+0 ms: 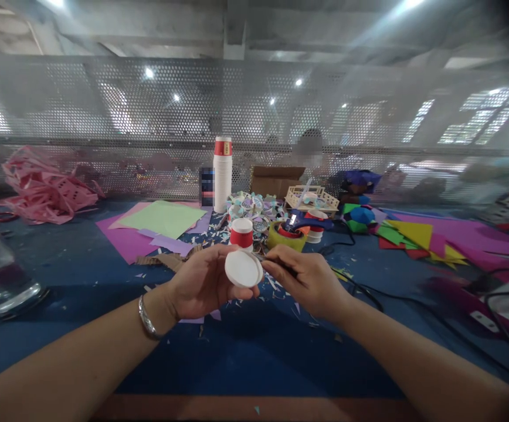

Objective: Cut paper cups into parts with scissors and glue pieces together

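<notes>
My left hand (202, 281) holds a white paper cup (243, 269) on its side, its round bottom turned toward me. My right hand (308, 280) is closed on a thin dark tool (267, 258) whose tip meets the cup's right edge; what the tool is I cannot tell. Both hands hover above the blue table (245, 346), over a scatter of paper scraps (276, 290). A silver bracelet (147, 319) sits on my left wrist.
Behind the hands stand a red-and-white cup (241, 232), a tall stack of cups (222, 173), tape rolls (286, 235) and a small basket (311, 198). Coloured paper sheets (160, 221) lie left, folded paper pieces (406, 235) right. Black cables (417, 305) cross the right side. A perforated screen (254, 123) backs the table.
</notes>
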`<state>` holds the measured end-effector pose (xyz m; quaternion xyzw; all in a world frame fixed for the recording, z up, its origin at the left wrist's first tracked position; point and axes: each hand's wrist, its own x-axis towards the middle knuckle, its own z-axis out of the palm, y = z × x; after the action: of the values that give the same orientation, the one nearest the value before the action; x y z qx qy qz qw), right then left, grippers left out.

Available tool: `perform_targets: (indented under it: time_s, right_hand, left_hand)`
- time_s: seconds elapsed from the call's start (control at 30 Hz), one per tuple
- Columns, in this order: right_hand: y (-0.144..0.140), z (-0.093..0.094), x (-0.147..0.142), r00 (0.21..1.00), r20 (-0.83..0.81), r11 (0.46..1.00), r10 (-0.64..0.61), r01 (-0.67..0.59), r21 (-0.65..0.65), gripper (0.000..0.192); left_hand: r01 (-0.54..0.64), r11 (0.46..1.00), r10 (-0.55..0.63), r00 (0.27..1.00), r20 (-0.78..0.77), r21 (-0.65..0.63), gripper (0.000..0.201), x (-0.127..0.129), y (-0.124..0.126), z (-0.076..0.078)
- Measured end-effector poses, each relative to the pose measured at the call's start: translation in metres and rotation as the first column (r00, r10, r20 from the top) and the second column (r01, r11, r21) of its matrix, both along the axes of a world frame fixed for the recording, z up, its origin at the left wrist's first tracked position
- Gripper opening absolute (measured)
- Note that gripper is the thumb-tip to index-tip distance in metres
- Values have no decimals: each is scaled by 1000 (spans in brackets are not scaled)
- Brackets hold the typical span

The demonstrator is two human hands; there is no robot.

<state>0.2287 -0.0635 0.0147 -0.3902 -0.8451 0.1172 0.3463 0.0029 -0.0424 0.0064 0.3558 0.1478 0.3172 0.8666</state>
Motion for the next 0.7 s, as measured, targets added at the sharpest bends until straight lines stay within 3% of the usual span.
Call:
perform_targets:
  time_s: [0.33,0.7]
  right_hand:
    - [1,-2,0,1000,11,1000,-12,12,-2,29]
    - [2,-3,1,999,-5,999,-37,37,7,29]
  left_hand:
    - [-7,1000,7,1000,13,-9,39,0,1,-4]
    - [-62,997,60,997,-42,-35,31,5,-6,3]
